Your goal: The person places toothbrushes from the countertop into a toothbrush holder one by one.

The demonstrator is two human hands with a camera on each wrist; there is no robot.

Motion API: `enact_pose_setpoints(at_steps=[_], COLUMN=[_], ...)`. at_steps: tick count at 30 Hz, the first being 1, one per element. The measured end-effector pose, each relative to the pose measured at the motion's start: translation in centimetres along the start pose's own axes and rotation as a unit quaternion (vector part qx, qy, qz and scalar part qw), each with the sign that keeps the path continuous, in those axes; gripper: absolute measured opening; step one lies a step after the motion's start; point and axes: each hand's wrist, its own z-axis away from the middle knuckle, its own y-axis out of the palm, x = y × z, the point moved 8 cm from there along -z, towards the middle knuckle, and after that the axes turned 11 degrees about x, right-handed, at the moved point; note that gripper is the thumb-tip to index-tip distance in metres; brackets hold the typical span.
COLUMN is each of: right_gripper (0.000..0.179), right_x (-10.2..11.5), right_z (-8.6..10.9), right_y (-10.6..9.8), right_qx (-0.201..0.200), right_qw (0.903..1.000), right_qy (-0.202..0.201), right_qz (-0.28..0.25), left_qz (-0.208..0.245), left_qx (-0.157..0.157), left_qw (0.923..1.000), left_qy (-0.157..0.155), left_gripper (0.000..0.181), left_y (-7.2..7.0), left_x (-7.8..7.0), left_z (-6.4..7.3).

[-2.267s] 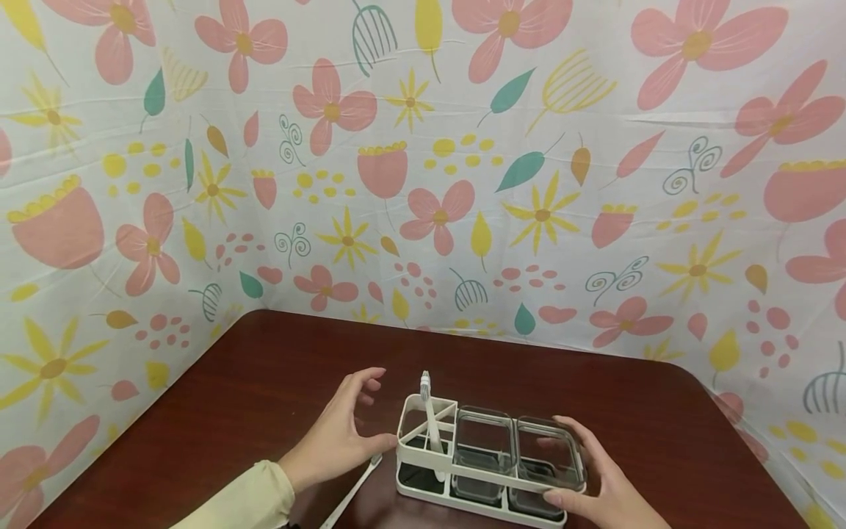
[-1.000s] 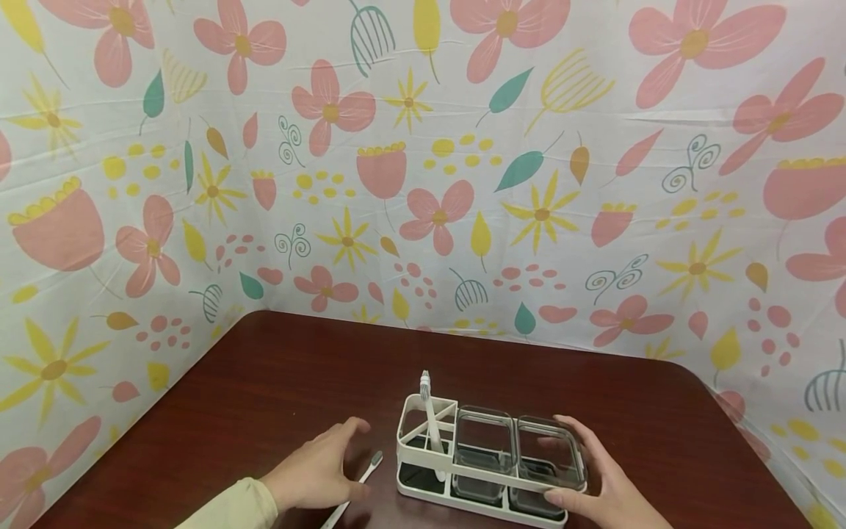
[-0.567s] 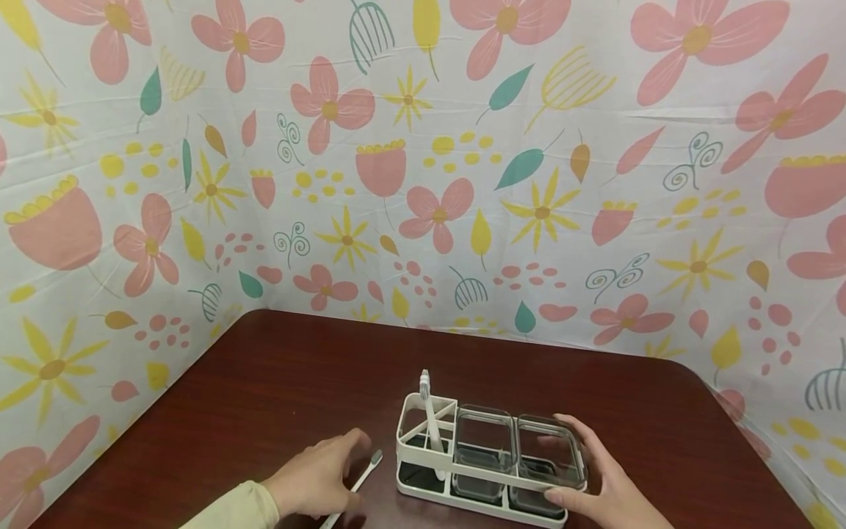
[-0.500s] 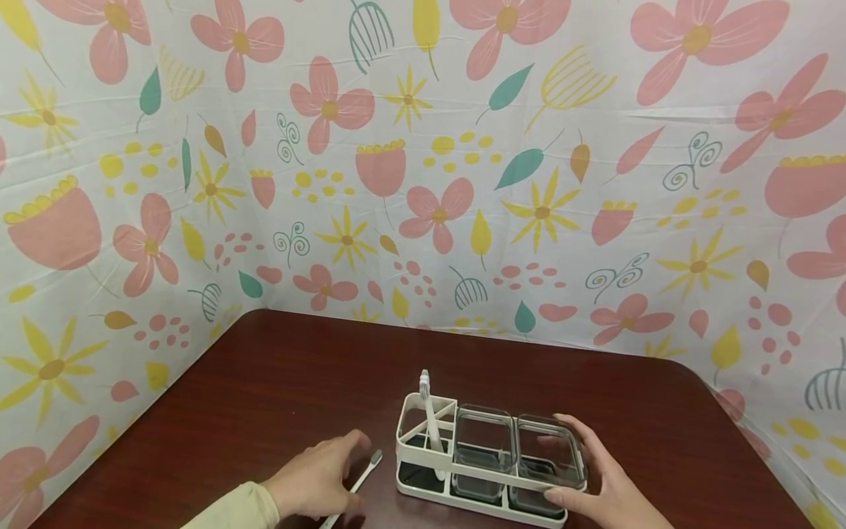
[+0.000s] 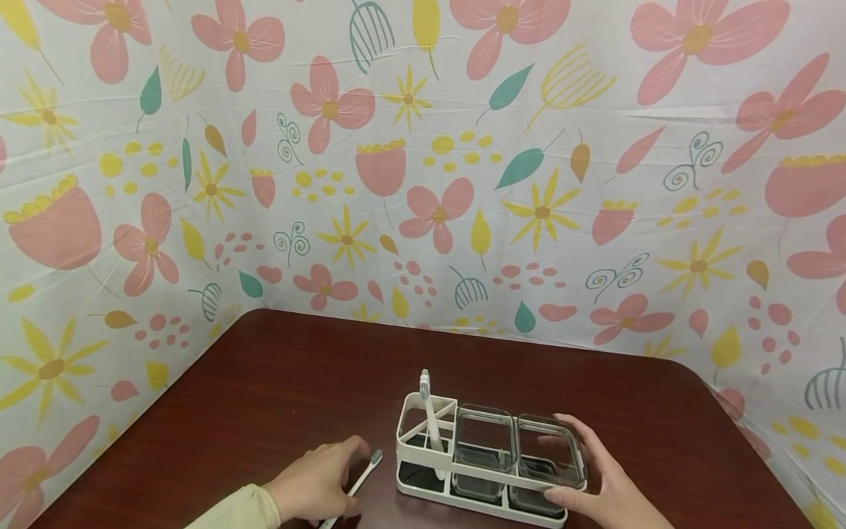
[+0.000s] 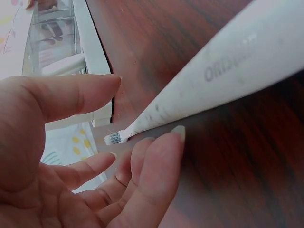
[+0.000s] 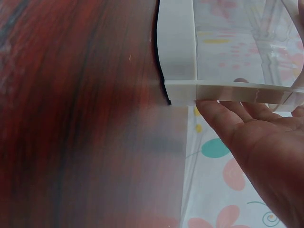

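Note:
A white toothbrush [image 5: 364, 474] lies slantwise on the table, bristle end pointing away. My left hand [image 5: 316, 482] is over its handle, the thumb and fingers bent and spread apart around it. In the left wrist view, gaps show between the fingertips and the toothbrush [image 6: 209, 78]. To its right stands a white toothbrush holder [image 5: 426, 458] with a dark base. A second toothbrush [image 5: 432, 425] leans upright in its divided left section. Two clear cups [image 5: 485, 441] fill the other sections. My right hand [image 5: 611, 481] grips the holder's right end, thumb in front and fingers behind.
The dark reddish wooden table [image 5: 218, 411] has rounded far corners. A floral-print curtain [image 5: 423, 184] rises along its back and sides. A pale yellow sleeve [image 5: 241, 507] covers the left forearm.
My left hand has moved from beside the holder's left end down and left, over the lying toothbrush, with its fingers drawn lower. The right hand and the holder have stayed put.

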Motion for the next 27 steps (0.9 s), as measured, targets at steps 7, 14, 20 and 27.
enact_pose_setpoints(at_steps=[7,14,20,27], right_gripper=[0.079,0.079,0.079,0.079], right_x=[-0.02,0.11,0.14,0.21], right_z=[0.00,0.13,0.12,0.15], right_y=[0.02,-0.03,0.05,0.09], right_qx=[0.000,-0.009,-0.003,-0.001], right_qw=[1.0000,0.9998,1.0000,1.0000], right_qy=[-0.001,-0.013,-0.005,-0.008], right_qz=[-0.001,0.013,0.001,0.001], left_qz=[-0.003,-0.002,-0.005,-0.011], left_qx=[-0.005,-0.004,-0.005,-0.006], left_qw=[1.0000,1.0000,1.0000,0.9999], left_qy=[-0.001,-0.002,-0.004,-0.006], left_gripper=[0.055,0.052,0.051,0.051], left_y=[0.18,0.33,0.50,0.56], left_x=[0.06,0.11,0.15,0.30], left_z=[-0.05,-0.14,-0.15,-0.13])
